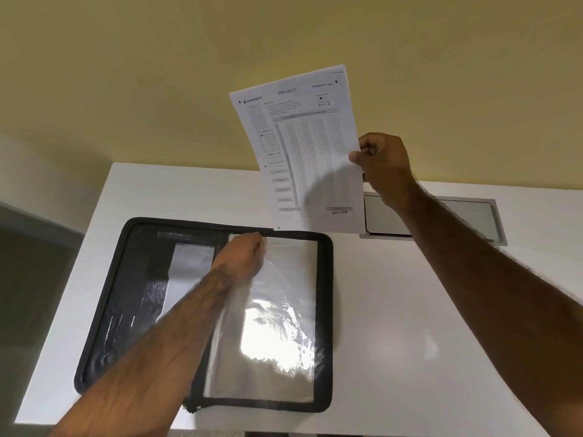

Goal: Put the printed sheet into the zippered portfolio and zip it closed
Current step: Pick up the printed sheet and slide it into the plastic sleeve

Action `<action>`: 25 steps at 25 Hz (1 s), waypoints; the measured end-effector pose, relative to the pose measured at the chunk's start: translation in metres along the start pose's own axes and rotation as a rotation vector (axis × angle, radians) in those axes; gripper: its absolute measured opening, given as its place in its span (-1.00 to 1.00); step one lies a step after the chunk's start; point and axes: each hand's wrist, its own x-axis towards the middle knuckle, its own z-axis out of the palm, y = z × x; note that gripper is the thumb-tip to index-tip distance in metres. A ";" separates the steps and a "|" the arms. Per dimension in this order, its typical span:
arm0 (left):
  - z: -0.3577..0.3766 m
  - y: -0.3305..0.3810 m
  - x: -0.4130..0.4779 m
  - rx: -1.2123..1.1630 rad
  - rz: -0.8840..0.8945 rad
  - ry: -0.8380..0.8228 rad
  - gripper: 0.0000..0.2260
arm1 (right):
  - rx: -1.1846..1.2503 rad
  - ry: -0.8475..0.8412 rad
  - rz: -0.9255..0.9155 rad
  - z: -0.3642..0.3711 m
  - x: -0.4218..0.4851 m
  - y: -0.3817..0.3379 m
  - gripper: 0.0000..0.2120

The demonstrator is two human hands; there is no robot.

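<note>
- Portfolio (132, 279): lies unzipped and flat on the white table (410, 326), close to the near edge. Spine runs near-to-far, and so does the long axis of each half.
- The black zip border runs all round it. Left half has dark pockets and a pale grey strip.
- Right half carries a clear sleeve (277, 326), crinkled, with strong glare in the middle. The sleeve's spine-side edge is raised off the backing beside the left forearm.
- Left forearm crosses the spine and hides much of it.
- Left hand (241, 257): at the far end of the sleeve near the spine, fingers curled and gripping the film's top edge.
- Printed sheet (303, 146): in the air past the portfolio's far edge, not in it. Portrait, long axis roughly upright, top leaning left. The printed face is toward the camera.
- The sheet's bottom edge hangs just above the far zip border, and its bottom-left corner overlaps that border in view. The page bows slightly.
- Sheet print: white page with a grey bubble grid, header "OMR SHEET" at the top and "ENTERED" at the bottom right.
- Right hand (383, 162): pinches the sheet's right edge about mid-height, thumb on the front, fingers curled behind.
- Grey recessed panel (467, 216): set into the table on the far right, partly hidden by the sheet and right forearm.
- Yellow wall (189, 74) stands behind the table.
</note>
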 end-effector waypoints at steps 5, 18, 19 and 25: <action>0.009 0.003 -0.014 -0.021 0.000 0.087 -0.79 | -0.107 -0.046 -0.014 0.021 0.011 -0.012 -0.90; 0.033 0.004 -0.033 0.154 -0.103 0.306 -0.74 | -0.339 -0.198 -0.179 0.073 0.022 -0.034 -0.88; 0.033 0.006 -0.032 0.144 -0.116 0.300 -0.75 | -0.366 -0.203 -0.179 0.077 0.023 -0.033 -0.87; 0.016 0.016 -0.033 0.087 -0.098 0.218 -0.76 | -0.393 -0.240 -0.143 0.096 0.020 -0.032 -0.95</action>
